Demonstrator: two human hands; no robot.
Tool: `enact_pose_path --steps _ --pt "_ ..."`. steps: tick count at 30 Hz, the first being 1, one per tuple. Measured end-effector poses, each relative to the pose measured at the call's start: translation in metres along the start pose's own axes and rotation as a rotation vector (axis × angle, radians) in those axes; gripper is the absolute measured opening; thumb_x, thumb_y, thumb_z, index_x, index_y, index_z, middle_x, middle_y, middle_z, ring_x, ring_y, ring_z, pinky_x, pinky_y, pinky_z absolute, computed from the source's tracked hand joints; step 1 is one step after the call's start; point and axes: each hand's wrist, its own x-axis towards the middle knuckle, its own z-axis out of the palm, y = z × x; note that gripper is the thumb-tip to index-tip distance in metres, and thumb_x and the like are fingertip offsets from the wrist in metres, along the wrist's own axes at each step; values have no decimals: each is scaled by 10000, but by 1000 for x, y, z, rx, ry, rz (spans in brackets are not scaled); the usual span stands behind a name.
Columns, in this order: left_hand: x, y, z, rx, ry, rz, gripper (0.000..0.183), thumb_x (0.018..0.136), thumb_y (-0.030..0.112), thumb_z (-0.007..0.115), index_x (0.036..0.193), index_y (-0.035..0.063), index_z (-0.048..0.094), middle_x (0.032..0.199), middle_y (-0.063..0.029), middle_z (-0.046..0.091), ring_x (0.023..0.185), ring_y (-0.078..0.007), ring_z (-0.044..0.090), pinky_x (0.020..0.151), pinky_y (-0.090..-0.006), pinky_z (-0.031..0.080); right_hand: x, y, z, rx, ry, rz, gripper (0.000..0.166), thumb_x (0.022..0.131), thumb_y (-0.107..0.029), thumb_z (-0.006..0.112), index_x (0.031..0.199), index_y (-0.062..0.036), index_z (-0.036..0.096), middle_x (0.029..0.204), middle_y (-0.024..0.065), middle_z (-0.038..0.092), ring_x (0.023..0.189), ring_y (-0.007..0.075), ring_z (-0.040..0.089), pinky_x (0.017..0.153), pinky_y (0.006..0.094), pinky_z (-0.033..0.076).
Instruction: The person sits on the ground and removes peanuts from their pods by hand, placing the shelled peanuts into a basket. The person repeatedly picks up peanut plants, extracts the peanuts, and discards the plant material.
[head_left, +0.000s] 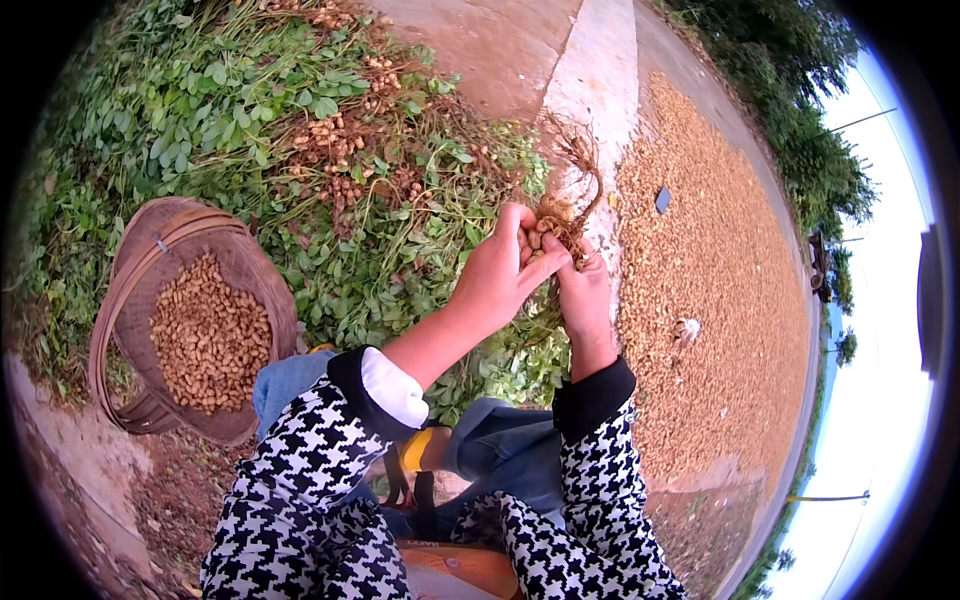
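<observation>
My left hand (491, 274) has its fingers around several peanut pods (534, 244) at the roots of a peanut plant. Beside it, my right hand (585, 292) grips the same peanut plant (592, 187) just below the root clump, its bare roots curling upward and its leafy stems hanging below the hands. The two hands meet at the pods. To the left stands a woven basket (127, 315) with an arched handle, holding a heap of picked peanuts (210, 337).
A large pile of uprooted peanut plants (225, 112) lies ahead and left. Right of a pale concrete strip (592, 67), peanuts (712, 285) are spread over the ground, with a dark flat object (662, 199) and a whitish object (686, 330) on them.
</observation>
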Motion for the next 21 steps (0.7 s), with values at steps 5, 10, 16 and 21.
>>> enact_pose_path --steps 5,10,16,21 --pt "-4 -1 0 100 -47 83 363 871 255 615 1035 15 398 786 -77 550 661 -110 543 587 -266 437 -5 -1 0 132 21 60 158 852 -74 599 987 0 635 880 36 665 757 71 579 701 220 459" --pt "-2 -4 -1 -214 -181 -18 218 935 189 513 1008 20 397 806 -60 520 687 -89 518 588 -233 420 -10 -3 1 352 19 163 170 895 -135 543 1010 -25 603 777 10 623 588 73 537 466 217 409" --pt "-5 9 0 -621 -248 -162 196 949 179 474 1052 29 400 713 10 425 555 -51 367 490 -193 321 -8 -16 -9 298 84 238 168 895 -188 549 938 -31 588 729 13 592 522 74 485 445 199 361" --pt "2 21 -23 -603 -186 -270 265 977 222 369 1027 7 515 720 9 443 541 -34 368 435 -164 276 11 -4 -37 836 -117 210 256 893 -254 521 726 -74 450 631 -15 397 599 109 367 596 254 311"
